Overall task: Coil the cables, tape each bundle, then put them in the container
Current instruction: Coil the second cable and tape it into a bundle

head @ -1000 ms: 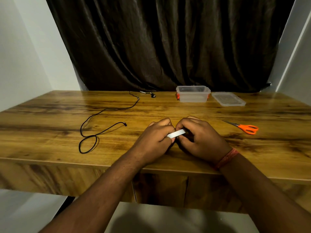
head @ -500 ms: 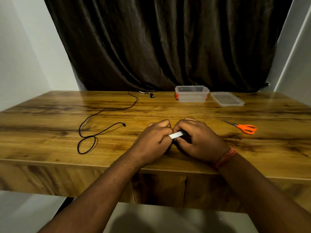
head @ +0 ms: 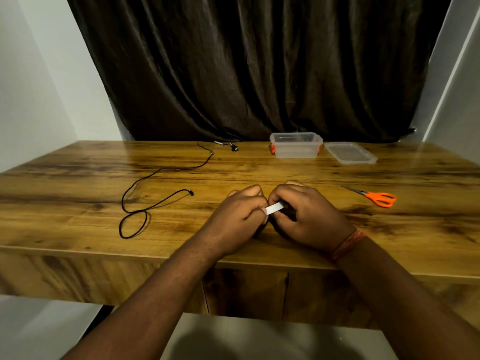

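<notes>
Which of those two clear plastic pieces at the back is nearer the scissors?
The flat lid, lying right of the deeper container, closer to the orange scissors.

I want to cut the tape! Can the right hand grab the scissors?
Probably yes. The scissors lie on bare table beside the right hand, nothing between. But that hand and the left hand hold the tape, so it must let go first.

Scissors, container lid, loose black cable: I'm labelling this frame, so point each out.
scissors (head: pixel 380 198), head view, orange handles.
container lid (head: pixel 350 152), head view, its middle.
black cable (head: pixel 135 219), head view, near loop.
</notes>
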`<state>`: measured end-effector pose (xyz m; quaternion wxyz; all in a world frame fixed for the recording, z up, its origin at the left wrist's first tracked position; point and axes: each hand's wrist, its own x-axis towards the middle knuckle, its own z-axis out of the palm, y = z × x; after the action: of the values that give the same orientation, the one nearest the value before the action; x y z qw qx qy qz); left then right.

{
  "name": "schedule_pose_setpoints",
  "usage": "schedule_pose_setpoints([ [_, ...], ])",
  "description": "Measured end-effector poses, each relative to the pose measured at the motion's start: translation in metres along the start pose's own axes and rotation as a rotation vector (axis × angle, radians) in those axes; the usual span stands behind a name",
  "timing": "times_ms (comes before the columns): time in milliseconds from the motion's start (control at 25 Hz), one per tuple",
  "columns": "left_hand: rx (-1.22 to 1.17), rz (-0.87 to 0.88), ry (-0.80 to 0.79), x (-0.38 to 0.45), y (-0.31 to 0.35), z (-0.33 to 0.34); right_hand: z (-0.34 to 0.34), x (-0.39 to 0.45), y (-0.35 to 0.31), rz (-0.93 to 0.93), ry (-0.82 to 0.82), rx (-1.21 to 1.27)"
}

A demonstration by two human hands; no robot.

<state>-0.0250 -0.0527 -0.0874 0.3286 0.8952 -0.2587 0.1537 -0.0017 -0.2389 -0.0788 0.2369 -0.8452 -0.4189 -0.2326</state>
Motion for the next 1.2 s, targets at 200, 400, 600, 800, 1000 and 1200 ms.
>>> schedule_pose_setpoints([
  [200, 0.074, 0.059, 0.005, 0.002, -0.0025, 0.001, -0.0004, 0.0, 0.0001, 0.004, 0.003, 0.033],
  [400, 0.095, 0.037, -0.001, 0.0019, 0.0006, 0.0005, -0.0023, -0.0009, -0.0009, 0.019, -0.015, 0.061],
  [600, 0.123, 0.053, 0.006, 0.0015, -0.0012, 0.0005, -0.0042, -0.0019, -0.0012, 0.031, 0.009, 0.094],
  [800, -0.08, -0.011, -0.026, 0.0004, -0.007, 0.0012, -0.0041, -0.0026, -0.0002, 0.019, 0.0, 0.072],
  [1000, -0.062, -0.002, -0.019, 0.0008, -0.0027, 0.0016, -0.0037, -0.0019, 0.0002, 0.004, 0.001, 0.064],
  [1200, -0.091, -0.038, 0.067, -0.0002, -0.0008, -0.0001, -0.0035, -0.0016, 0.0047, 0.058, 0.064, 0.061],
])
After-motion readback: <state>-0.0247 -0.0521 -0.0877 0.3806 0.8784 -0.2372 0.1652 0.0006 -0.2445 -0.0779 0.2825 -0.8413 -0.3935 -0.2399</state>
